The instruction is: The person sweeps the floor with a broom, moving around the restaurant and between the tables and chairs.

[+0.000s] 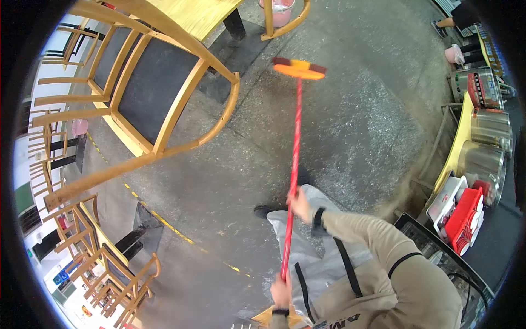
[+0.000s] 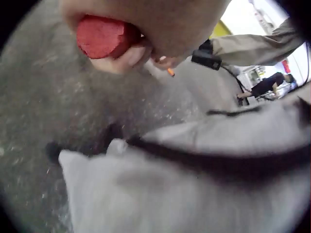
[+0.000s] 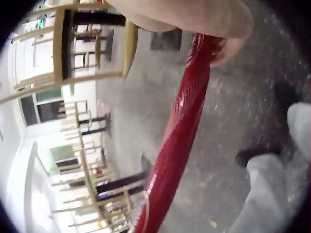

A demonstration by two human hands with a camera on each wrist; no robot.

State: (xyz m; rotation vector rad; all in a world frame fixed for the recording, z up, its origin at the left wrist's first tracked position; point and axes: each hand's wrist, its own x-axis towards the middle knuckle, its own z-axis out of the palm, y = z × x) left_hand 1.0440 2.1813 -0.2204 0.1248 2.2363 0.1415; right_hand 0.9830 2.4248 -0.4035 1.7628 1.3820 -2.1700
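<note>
A broom (image 1: 296, 140) with a red spiral-patterned handle reaches forward from the person's body, its orange head (image 1: 298, 70) with brown and yellow bristles down at the floor. My left hand (image 1: 281, 291) grips the handle's end, close to the waist. In the left wrist view, the red butt of the handle (image 2: 101, 39) pokes out of that fist. Further up the handle, my right hand (image 1: 300, 204) holds it with curled fingers. The right wrist view shows the handle running down from under the right hand (image 3: 194, 17); part of its fingers is hidden.
Upturned wooden chairs (image 1: 159, 88) with dark seats rest on a table (image 1: 192, 16) at upper left. More chairs (image 1: 109, 268) stand lower left. Along the right are metal pots (image 1: 482, 162) and a red rack (image 1: 463, 219). A pink bin (image 1: 282, 12) sits at the top.
</note>
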